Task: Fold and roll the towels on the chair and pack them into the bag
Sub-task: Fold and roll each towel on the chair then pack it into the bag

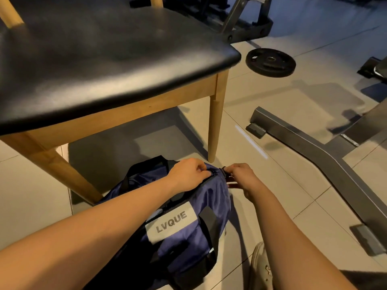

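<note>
A navy duffel bag [188,231] with black straps and a white LVQUE label lies on the floor under the front of the chair. My left hand [188,174] pinches the zipper pull at the bag's far end. My right hand [240,176] grips the black tab at that same end. The chair [104,59] has a black padded seat on wooden legs, and its seat is bare. No towel shows anywhere in view.
A grey metal bench frame [314,147] runs across the floor on the right. A black weight plate [270,62] lies beyond the chair. My beige shoe [260,268] is beside the bag. More gym equipment [240,17] stands at the back.
</note>
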